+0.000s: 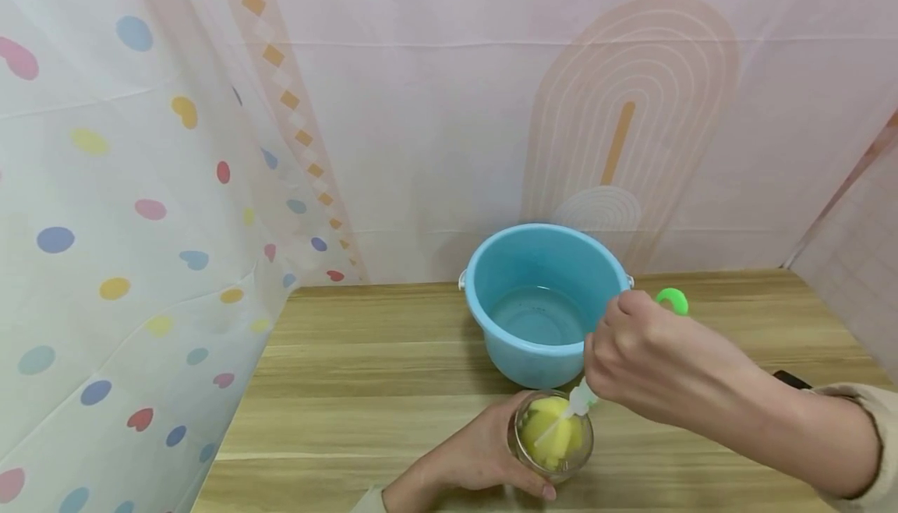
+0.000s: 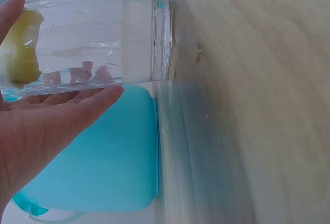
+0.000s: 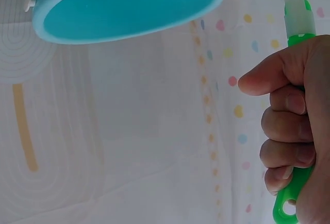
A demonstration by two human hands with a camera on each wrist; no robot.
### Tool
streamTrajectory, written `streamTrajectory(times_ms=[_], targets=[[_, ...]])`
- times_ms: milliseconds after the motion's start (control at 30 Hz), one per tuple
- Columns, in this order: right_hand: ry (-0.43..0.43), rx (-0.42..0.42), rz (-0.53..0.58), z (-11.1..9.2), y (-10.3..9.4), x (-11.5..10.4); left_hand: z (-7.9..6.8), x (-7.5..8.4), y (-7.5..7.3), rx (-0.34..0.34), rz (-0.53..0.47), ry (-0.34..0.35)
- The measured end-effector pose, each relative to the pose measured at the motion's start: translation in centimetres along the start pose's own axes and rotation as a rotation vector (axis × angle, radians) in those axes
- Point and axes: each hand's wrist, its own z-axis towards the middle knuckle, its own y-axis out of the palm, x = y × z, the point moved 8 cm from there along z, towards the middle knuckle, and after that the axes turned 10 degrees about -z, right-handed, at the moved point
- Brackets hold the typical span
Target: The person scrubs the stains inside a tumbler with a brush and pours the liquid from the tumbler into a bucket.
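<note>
Right hand (image 1: 634, 345) fisted round green-handled brush (image 1: 581, 398), knuckles up; left hand (image 1: 487, 448) clasps glass (image 2: 98, 33), thumb opposite fingers, yellow sponge (image 1: 559, 444) inside.

left grip (image 1: 484, 447): glass (image 1: 581, 460) | right grip (image 1: 634, 349): brush (image 1: 581, 398) | blue bucket (image 1: 533, 363) behind glass

From here I see a light-blue bucket (image 1: 522, 361), yellow sponge (image 1: 557, 447), clear glass (image 2: 87, 44), green-and-whitish handle (image 3: 300, 26), brown wood-grained table (image 1: 365, 388), white curtain (image 1: 140, 263) with multicoloured dots and hearts, and pinkish-white backdrop (image 1: 421, 146) with orange diamonds.
</note>
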Motion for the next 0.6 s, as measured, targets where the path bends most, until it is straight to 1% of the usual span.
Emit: streamTrajectory(times_ms=[200,400,600], targets=[[-0.009,-0.052,-0.032,0.8,0.9,0.3,-0.1,-0.1,0.0,0.012,0.001,-0.019],[0.005,-0.073,-0.073,1.2,1.9,0.7,-0.2,-0.3,-0.2,0.022,0.011,-0.053],[0.017,-0.094,-0.049,0.7,2.9,1.1,-0.1,-0.3,-0.2,0.014,0.022,-0.037]])
